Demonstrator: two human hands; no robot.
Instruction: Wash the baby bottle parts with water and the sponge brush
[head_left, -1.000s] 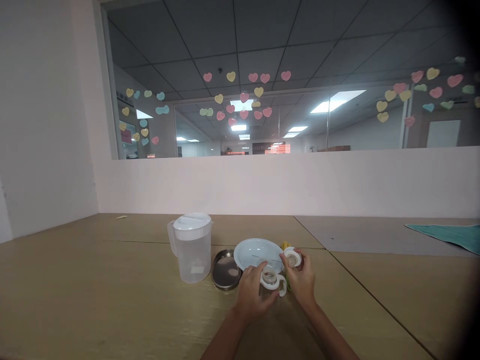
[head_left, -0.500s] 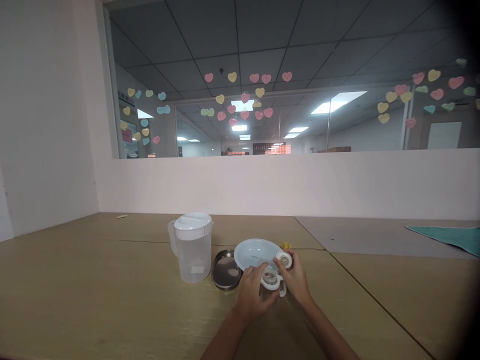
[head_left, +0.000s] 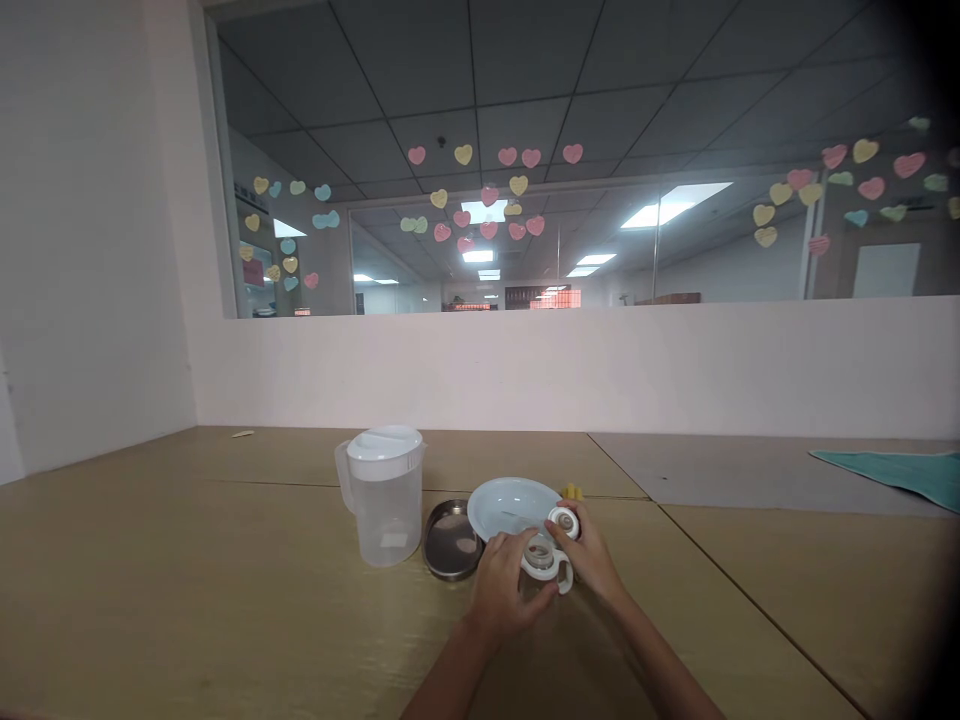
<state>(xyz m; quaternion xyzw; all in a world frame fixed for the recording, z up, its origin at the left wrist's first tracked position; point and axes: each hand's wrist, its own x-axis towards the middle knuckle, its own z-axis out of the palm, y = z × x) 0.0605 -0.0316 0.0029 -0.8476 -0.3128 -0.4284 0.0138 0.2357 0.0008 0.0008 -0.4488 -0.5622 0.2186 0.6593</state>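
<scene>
My left hand [head_left: 504,590] grips a small clear cup [head_left: 540,556] with a white looped handle [head_left: 564,575]. My right hand [head_left: 592,562] pinches a white screw ring [head_left: 563,522] just above and to the right of the cup's mouth, not visibly touching it. Behind both hands lies a shallow white bowl [head_left: 510,503], and a yellow object [head_left: 572,491], mostly hidden, shows past its right rim. To the left stand a round steel dish [head_left: 452,540] and a clear plastic pitcher [head_left: 382,505] with a white lid.
All of this stands on a tan tabletop [head_left: 187,570], with a seam running behind the pitcher. At the far right, a teal cloth [head_left: 900,473] lies on a grey mat [head_left: 720,470]. A white wall [head_left: 585,370] with a window, covered in paper hearts, bounds the table's far side.
My right hand has brought the white ring left and slightly down, closer to the cup's mouth. My left hand and the cup have barely moved.
</scene>
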